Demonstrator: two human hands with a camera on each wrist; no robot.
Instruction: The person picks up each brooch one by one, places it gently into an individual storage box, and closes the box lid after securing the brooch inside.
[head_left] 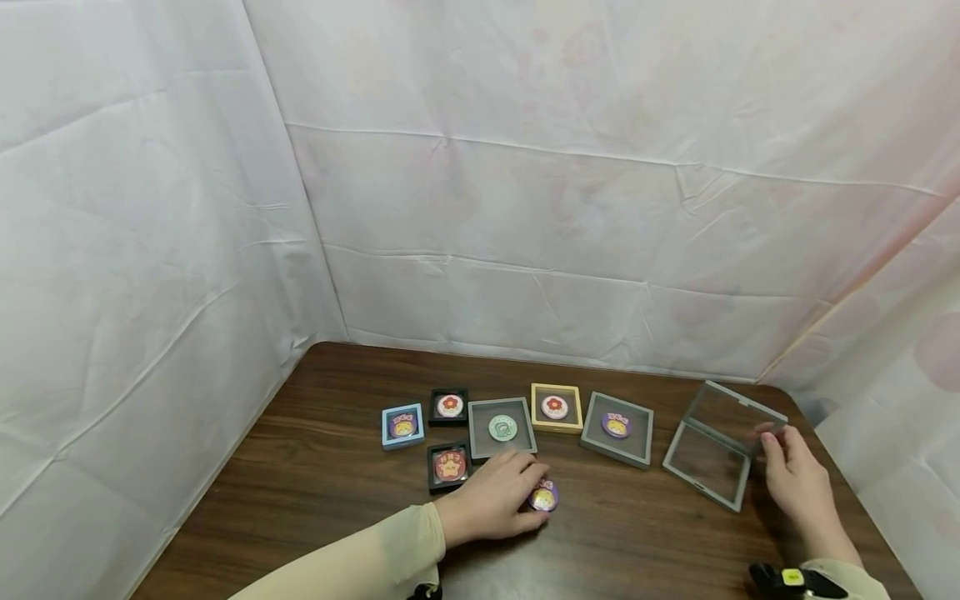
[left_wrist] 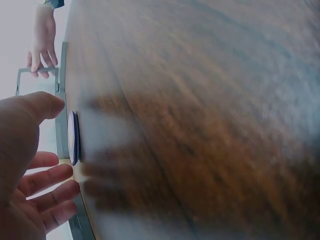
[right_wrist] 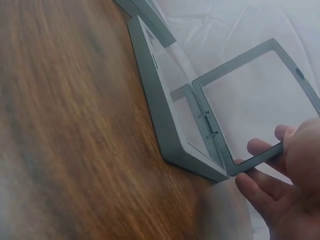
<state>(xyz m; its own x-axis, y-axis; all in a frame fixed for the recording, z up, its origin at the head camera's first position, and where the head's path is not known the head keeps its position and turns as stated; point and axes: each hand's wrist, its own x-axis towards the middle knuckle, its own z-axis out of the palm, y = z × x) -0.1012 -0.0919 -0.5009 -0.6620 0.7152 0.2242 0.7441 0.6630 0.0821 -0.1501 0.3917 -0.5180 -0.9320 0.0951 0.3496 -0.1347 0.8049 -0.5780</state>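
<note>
On the table, a round purple-edged pin badge (head_left: pixel 543 497) with a yellow cartoon face lies by my left hand (head_left: pixel 491 497). In the left wrist view the badge (left_wrist: pixel 74 138) sits between the spread thumb and fingers (left_wrist: pixel 52 180), with a gap visible around it. At the right, a grey clear-windowed display case (head_left: pixel 708 462) stands open on its hinge, nothing seen inside. My right hand (head_left: pixel 801 483) pinches the edge of its raised lid (head_left: pixel 738 412). Up close in the right wrist view, thumb and fingers lie on either side of the lid frame (right_wrist: pixel 260 159).
Left of the open case stand a grey case (head_left: pixel 636 450) with a purple badge, a yellow case (head_left: pixel 557 428) and another grey case (head_left: pixel 480 414). Two black cases (head_left: pixel 432 471) and a blue case (head_left: pixel 405 445) are further left. White cloth (head_left: pixel 487 208) hangs behind the table.
</note>
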